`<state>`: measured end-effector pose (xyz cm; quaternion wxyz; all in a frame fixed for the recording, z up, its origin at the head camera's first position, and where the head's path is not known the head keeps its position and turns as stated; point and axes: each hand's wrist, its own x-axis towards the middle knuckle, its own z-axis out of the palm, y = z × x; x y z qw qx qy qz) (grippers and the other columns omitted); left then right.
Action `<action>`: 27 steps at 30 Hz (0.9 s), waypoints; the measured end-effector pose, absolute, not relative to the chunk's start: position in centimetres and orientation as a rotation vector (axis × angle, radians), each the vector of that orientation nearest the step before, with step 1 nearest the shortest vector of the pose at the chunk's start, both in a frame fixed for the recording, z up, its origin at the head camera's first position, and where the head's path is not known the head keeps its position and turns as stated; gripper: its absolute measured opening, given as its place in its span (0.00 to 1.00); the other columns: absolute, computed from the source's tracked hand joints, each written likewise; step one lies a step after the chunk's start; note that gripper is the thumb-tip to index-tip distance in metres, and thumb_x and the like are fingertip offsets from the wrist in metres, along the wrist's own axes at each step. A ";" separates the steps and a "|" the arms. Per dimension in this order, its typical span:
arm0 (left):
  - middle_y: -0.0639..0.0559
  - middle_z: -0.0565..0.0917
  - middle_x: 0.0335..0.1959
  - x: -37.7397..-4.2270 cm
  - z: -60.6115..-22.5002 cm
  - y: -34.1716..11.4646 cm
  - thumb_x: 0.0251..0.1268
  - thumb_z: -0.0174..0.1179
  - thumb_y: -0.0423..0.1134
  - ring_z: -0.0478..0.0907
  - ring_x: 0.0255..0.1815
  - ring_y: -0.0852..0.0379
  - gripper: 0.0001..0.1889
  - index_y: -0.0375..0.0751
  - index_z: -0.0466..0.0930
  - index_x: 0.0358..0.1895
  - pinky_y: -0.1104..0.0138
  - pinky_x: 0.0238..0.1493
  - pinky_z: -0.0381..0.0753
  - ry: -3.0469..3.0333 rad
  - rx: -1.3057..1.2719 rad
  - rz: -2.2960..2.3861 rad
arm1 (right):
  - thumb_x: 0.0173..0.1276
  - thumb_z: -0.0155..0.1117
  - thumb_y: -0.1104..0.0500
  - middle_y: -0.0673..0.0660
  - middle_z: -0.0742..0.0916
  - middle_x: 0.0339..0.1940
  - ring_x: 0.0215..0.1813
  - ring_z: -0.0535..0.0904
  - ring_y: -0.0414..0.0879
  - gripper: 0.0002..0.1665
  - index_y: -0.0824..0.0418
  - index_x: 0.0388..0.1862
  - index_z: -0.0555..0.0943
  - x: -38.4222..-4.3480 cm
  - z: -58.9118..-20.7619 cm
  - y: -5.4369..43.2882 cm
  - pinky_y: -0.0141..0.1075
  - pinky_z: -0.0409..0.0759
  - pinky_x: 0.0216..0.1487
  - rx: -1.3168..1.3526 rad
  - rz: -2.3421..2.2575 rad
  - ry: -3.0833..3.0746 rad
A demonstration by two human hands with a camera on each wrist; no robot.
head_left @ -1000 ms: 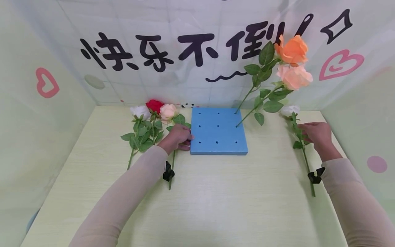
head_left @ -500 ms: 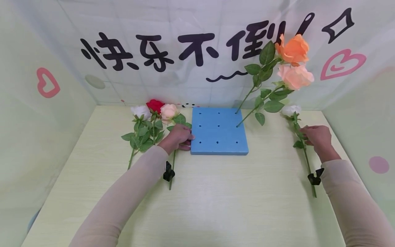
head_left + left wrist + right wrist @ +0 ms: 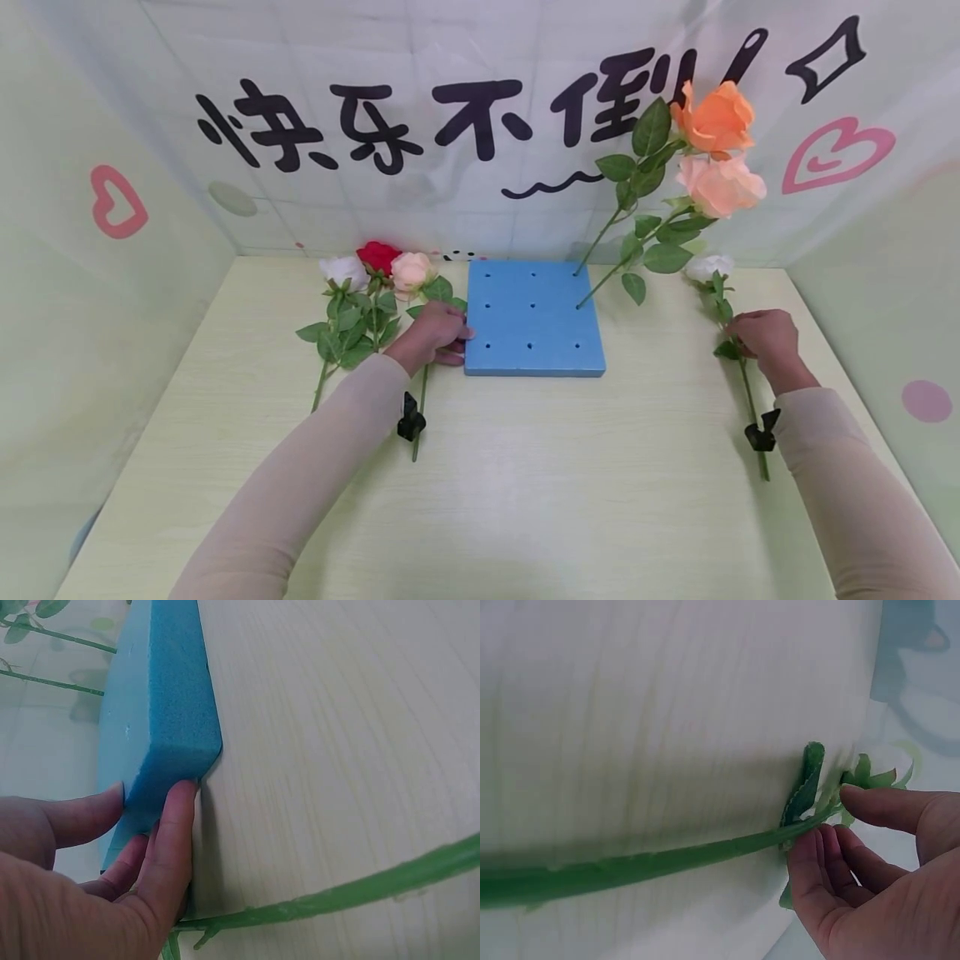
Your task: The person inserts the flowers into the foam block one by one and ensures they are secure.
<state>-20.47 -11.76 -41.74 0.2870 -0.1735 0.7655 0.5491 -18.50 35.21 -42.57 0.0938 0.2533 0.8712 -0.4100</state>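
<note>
My left hand (image 3: 437, 332) holds the left edge of a blue foam block (image 3: 536, 360). In the left wrist view its thumb lies on the holed face of the foam block (image 3: 184, 697), with the fingers at the side and lower edge. On the right, my right hand (image 3: 768, 340) pinches the stem of a white rose (image 3: 708, 267) lying along the table. The right wrist view has the green stem (image 3: 667, 862) running between thumb and fingers. An orange rose (image 3: 716, 117) and a pink rose (image 3: 722, 185) stand in the block's right-hand holes, leaning right.
Left of the block lie a white rose (image 3: 343, 272), a red rose (image 3: 377, 257) and a pale pink rose (image 3: 411, 272), the pink one's stem passing under the left hand. A printed cloth (image 3: 450, 200) closes off the back of the table (image 3: 555, 483).
My right hand has shifted slightly left and toward me along the white rose's stem, its fingers closer round it. My left hand stays on the block's edge. The view has shifted a little.
</note>
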 end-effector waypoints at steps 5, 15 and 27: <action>0.43 0.76 0.39 -20.6 -41.9 -11.7 0.68 0.58 0.29 0.76 0.33 0.51 0.23 0.39 0.70 0.65 0.58 0.40 0.87 2.043 -0.460 1.471 | 0.61 0.64 0.60 0.61 0.79 0.45 0.25 0.76 0.35 0.28 0.73 0.59 0.75 -18.5 -42.9 35.2 0.31 0.81 0.28 0.722 -1.132 2.624; 0.42 0.76 0.39 -20.6 -42.0 -11.8 0.67 0.58 0.29 0.76 0.32 0.51 0.23 0.39 0.70 0.65 0.60 0.36 0.87 2.044 -0.454 1.470 | 0.58 0.66 0.59 0.52 0.80 0.28 0.23 0.76 0.38 0.28 0.76 0.54 0.77 -18.7 -43.0 35.6 0.33 0.78 0.25 0.727 -1.062 2.654; 0.43 0.76 0.39 -20.7 -42.1 -11.7 0.68 0.58 0.29 0.76 0.32 0.52 0.22 0.38 0.70 0.64 0.59 0.38 0.87 2.050 -0.448 1.463 | 0.63 0.58 0.58 0.47 0.79 0.25 0.24 0.75 0.35 0.28 0.75 0.57 0.76 -18.5 -41.8 35.9 0.30 0.78 0.27 0.789 -1.139 2.674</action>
